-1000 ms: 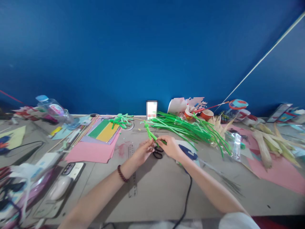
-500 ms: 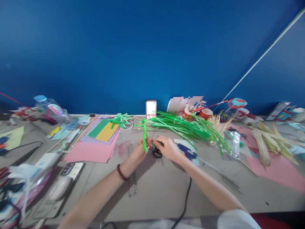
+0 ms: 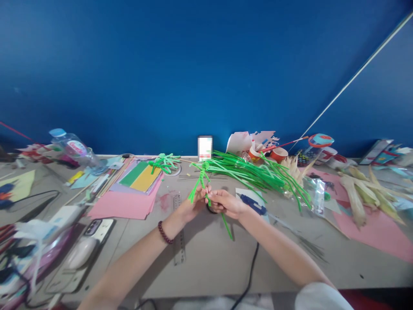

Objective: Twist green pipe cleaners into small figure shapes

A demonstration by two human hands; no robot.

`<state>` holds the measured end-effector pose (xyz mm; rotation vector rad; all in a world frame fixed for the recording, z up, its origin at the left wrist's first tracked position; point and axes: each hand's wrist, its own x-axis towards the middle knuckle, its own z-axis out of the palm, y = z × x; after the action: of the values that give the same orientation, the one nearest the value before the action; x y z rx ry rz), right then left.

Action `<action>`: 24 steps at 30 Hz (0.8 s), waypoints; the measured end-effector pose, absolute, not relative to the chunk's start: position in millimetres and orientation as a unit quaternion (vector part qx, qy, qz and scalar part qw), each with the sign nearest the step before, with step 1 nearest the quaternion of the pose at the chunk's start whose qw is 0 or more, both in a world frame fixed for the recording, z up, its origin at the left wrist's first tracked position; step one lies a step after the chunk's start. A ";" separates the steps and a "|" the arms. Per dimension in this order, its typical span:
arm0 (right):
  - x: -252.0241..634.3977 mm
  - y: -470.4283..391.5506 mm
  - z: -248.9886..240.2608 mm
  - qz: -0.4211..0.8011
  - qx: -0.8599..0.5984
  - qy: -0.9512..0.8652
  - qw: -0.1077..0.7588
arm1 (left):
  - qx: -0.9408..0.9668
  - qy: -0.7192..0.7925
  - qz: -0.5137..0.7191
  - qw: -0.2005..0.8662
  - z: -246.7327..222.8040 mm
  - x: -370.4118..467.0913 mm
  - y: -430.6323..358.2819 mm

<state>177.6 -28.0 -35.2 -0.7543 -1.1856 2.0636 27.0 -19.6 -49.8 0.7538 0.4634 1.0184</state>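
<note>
A bright green pipe-cleaner figure (image 3: 202, 174) with thin arms and splayed legs stands up from my left hand (image 3: 193, 205), whose fingers are closed round its lower part. My right hand (image 3: 228, 203) meets it at the fingertips and pinches a green pipe cleaner (image 3: 227, 226), its tail sticking out below toward me. Exactly where strand and figure join is covered by my fingers. Black scissors (image 3: 211, 209) lie mostly hidden under my right hand. To its right rests a blue glue gun (image 3: 253, 204). A clear ruler (image 3: 179, 241) lies below my left wrist.
Behind my hands spreads a heap of green pipe cleaners (image 3: 248, 170). Another green pipe-cleaner piece (image 3: 164, 162) sits beside a tape roll (image 3: 175, 169). Pink paper sheets (image 3: 124, 206), a phone (image 3: 100, 228) and a bottle (image 3: 75, 148) are on the left; corn husks (image 3: 356, 198) on the right.
The figure has shifted right and tilted, its legs now spread. My right hand has turned and lowered slightly, and a green tail now shows beneath it. The scissors are more covered.
</note>
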 end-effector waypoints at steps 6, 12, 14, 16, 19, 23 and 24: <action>180.4 -21.9 -28.9 0.589 -0.424 -0.582 0.368 | 0.328 0.293 0.473 0.763 -50.5 28.8 -19.5; 176.8 -31.0 -29.2 0.136 -0.501 -0.782 0.346 | 0.303 0.353 0.510 0.723 -56.7 30.6 -22.1; 173.7 -37.0 -30.9 0.051 -0.513 -0.801 0.303 | 0.281 0.362 0.529 0.714 -59.7 31.5 -22.5; 171.5 -41.3 -30.8 0.022 -0.515 -0.808 0.284 | 0.255 0.361 0.541 0.716 -62.5 32.2 -22.4; 170.6 -42.6 -26.9 0.083 -0.508 -0.796 0.318 | 0.241 0.339 0.542 0.730 -64.1 32.2 -21.4; 170.5 -36.8 -23.7 0.267 -0.461 -0.747 0.399 | 0.261 0.307 0.543 0.737 -61.6 30.8 -19.7; 170.2 -35.1 -24.3 0.324 -0.453 -0.722 0.411 | 0.267 0.300 0.541 0.739 -60.7 30.5 -19.5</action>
<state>170.2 -35.1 -24.3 -1.1394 -1.8182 0.8154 30.5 -19.5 -60.7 0.5855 0.6587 1.1871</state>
